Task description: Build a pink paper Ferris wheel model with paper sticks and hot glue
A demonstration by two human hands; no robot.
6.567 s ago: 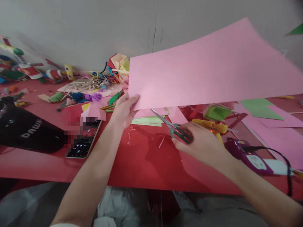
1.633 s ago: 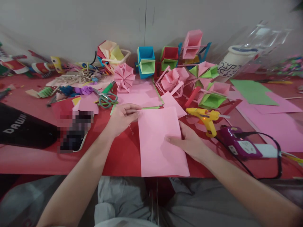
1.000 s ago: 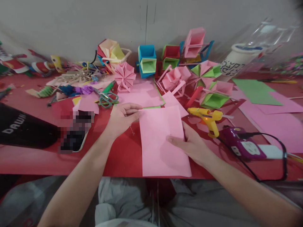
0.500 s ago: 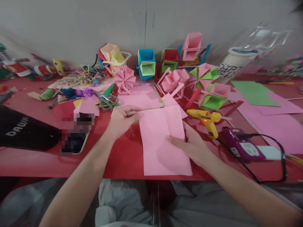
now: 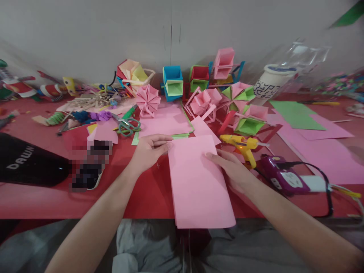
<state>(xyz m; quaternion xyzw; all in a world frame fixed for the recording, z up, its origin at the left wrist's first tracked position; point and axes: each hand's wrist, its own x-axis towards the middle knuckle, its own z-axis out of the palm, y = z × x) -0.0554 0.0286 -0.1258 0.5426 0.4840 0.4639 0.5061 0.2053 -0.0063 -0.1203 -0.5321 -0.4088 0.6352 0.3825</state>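
Note:
A folded pink paper sheet (image 5: 196, 182) lies on the red table (image 5: 148, 193), its near edge hanging past the table's front. My left hand (image 5: 149, 149) pinches the sheet's far left corner. My right hand (image 5: 230, 168) lies flat on the sheet's right edge, fingers pointing toward the far right corner.
A yellow glue gun (image 5: 244, 146) and a purple power strip (image 5: 283, 178) with a black cable sit right of the sheet. Green-handled scissors (image 5: 126, 125), loose pink sheets (image 5: 166, 123) and several paper models (image 5: 199, 91) lie behind. A phone (image 5: 89, 167) and black case (image 5: 25, 161) are left.
The big pink sheet held up 6.6 s ago, scissors in my right hand, is now a smaller folded piece flat on the table. In the last half second my right hand slid up its right edge.

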